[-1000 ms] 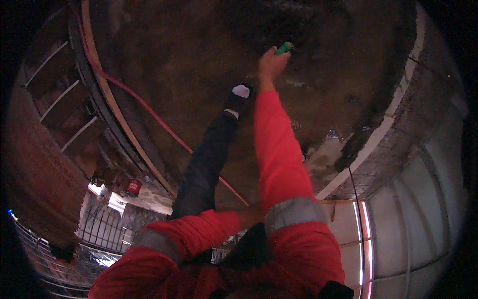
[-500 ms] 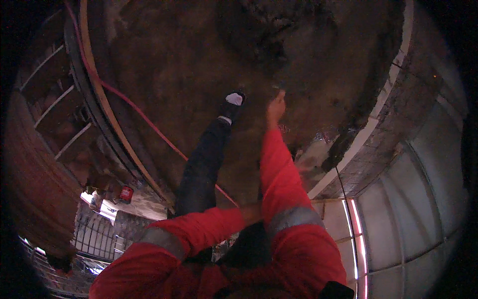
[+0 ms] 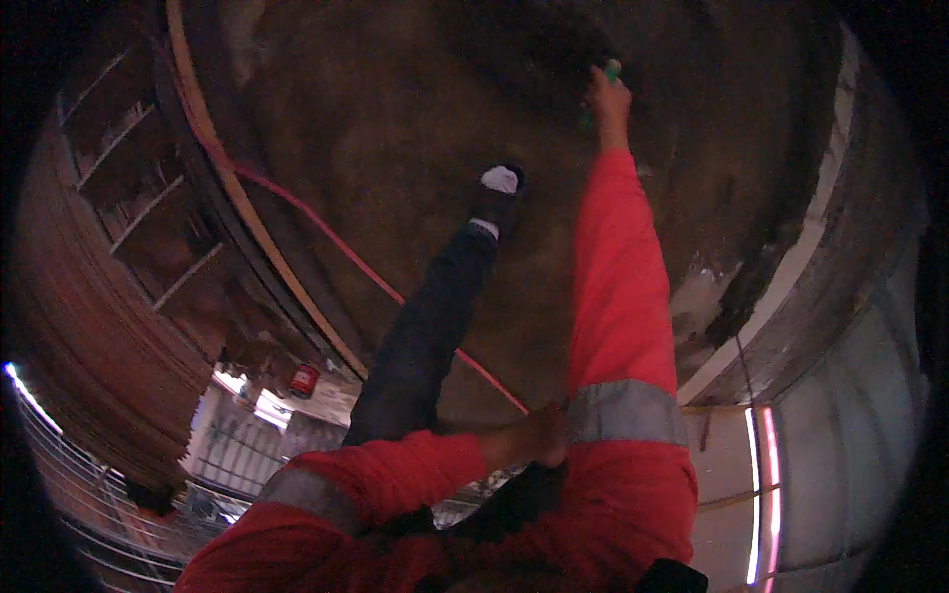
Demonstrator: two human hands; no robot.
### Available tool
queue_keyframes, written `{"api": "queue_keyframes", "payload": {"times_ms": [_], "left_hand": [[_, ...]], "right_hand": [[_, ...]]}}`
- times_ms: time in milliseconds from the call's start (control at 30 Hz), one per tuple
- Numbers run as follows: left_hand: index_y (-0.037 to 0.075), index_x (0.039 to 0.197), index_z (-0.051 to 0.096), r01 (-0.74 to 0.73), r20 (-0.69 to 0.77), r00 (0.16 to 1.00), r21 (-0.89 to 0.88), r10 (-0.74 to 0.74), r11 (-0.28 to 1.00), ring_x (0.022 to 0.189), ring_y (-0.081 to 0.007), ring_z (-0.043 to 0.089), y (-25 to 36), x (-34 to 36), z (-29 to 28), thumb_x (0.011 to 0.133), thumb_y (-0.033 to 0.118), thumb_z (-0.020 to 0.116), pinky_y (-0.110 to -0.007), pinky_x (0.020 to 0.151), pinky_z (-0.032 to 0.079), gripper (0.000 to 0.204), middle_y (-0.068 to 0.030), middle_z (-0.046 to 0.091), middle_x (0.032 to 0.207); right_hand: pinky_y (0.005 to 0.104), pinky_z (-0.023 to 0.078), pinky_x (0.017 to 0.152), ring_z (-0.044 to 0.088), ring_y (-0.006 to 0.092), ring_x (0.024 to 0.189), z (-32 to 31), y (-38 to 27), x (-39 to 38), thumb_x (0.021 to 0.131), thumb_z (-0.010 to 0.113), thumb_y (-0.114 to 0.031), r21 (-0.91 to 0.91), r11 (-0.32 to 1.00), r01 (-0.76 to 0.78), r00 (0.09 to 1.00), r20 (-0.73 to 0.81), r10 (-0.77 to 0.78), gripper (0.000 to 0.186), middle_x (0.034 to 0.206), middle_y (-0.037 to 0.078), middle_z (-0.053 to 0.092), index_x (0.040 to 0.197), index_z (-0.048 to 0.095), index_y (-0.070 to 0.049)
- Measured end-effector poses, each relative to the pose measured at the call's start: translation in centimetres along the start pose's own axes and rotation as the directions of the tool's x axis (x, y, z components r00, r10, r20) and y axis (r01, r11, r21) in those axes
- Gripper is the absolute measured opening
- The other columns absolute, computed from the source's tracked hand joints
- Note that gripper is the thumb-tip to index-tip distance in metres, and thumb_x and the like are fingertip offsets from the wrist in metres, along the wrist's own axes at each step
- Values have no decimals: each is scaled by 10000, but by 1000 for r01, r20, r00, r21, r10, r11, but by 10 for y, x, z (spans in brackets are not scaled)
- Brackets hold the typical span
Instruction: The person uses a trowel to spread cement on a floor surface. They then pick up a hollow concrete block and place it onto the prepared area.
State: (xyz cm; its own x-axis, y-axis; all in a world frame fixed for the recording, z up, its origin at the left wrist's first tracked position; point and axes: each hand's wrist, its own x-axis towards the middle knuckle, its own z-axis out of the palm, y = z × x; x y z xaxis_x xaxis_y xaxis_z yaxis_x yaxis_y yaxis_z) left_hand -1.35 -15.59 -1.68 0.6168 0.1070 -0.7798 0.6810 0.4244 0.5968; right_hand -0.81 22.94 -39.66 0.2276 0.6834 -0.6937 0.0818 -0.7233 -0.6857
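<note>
Looking down through the head view, I saw my right hand stretched far out, closed round a small green tool pressed to the dark rough surface. Only the tool's tip showed past the fist; it looked light, stiff and hard, best held round its shaft as it was. My left hand lay against the right upper arm at the grey reflective band, fingers loosely curled, holding nothing I could see. A dark-trousered leg with a white-toed shoe reached out beside the arm; a red hose crossed left. Half a second earlier the right hand sat lower and the green tip was barely visible; now it reached higher.
</note>
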Motion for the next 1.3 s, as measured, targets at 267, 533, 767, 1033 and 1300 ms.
{"api": "queue_keyframes", "payload": {"times_ms": [267, 533, 767, 1033, 1300], "left_hand": [[35, 773, 660, -268, 293, 942, 364, 164, 892, 746, -316, 619, 18, 15, -2, 709, 213, 566, -438, 676, 487, 211, -165, 635, 803], [21, 891, 656, -106, 497, 837, 555, -227, 825, 854, -353, 616, -27, 63, 52, 759, 261, 536, -456, 737, 480, 299, -189, 636, 927], [14, 955, 641, -106, 464, 858, 579, -220, 808, 877, -365, 611, -78, 93, 97, 772, 245, 530, -455, 773, 471, 315, -208, 634, 940], [-6, 980, 619, 102, 325, 834, 704, -446, 703, 971, -376, 581, -96, 107, 123, 821, 284, 497, -463, 822, 452, 352, -228, 599, 1044], [3, 966, 618, 84, 328, 818, 744, -472, 663, 918, -378, 594, -124, 122, 139, 823, 341, 511, -466, 804, 460, 383, -223, 604, 1021]], "right_hand": [[364, 443, 589, 564, 209, 651, -112, -3, -71, 783, 616, -375, -268, 921, 284, 954, 178, -243, 374, 694, 84, 585, 932, 616, -31], [418, 472, 703, 611, 358, 800, -290, 65, -247, 802, 568, -430, -264, 961, 83, 943, 333, 10, 419, 851, 206, 631, 975, 611, -51], [379, 465, 748, 616, 281, 847, -510, 275, -396, 809, 580, -397, -454, 891, 23, 996, 88, 19, 444, 923, 152, 641, 1109, 577, -70], [387, 464, 629, 595, 274, 682, -711, 359, -514, 807, 576, -367, -427, 748, -507, 855, -144, 498, 340, 765, 120, 619, 964, 640, -72], [470, 457, 655, 596, 388, 789, -808, 438, -484, 837, 542, -350, -754, 537, -378, 915, -393, 91, 343, 871, 214, 619, 962, 580, -33]]}}
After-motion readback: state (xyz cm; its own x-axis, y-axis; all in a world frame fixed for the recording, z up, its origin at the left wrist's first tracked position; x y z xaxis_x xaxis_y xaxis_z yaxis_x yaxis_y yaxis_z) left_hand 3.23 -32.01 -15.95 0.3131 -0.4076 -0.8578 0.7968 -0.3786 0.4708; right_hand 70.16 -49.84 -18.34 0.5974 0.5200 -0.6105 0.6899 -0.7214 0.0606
